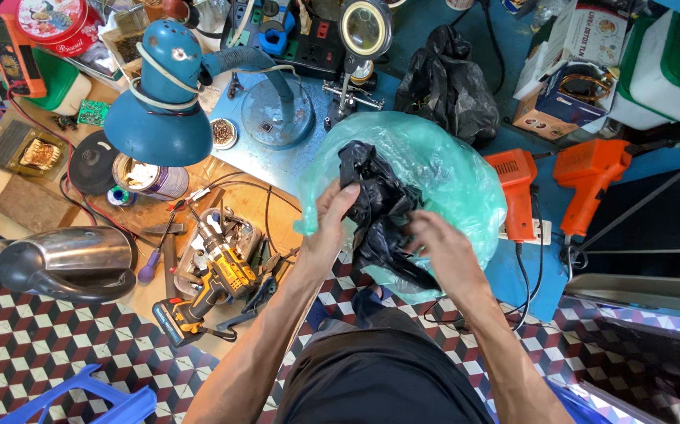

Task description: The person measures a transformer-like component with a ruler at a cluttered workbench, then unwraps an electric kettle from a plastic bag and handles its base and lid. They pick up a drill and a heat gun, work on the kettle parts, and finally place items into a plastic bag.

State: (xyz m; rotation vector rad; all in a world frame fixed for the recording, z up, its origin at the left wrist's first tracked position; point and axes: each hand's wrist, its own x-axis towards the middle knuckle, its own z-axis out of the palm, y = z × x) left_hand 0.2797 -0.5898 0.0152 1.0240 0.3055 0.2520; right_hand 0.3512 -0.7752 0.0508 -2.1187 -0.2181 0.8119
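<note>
Crowding the green bag: lamp, drill.

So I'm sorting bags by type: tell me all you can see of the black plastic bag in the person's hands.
The black plastic bag is thin, glossy film, badly crumpled and bunched into folds. It hangs roughly upright in front of a translucent green plastic bag, partly inside or against it. The left hand pinches its upper left side; the right hand grips its lower right. It is held in the air over the edge of the blue workbench. What it holds cannot be told.
</note>
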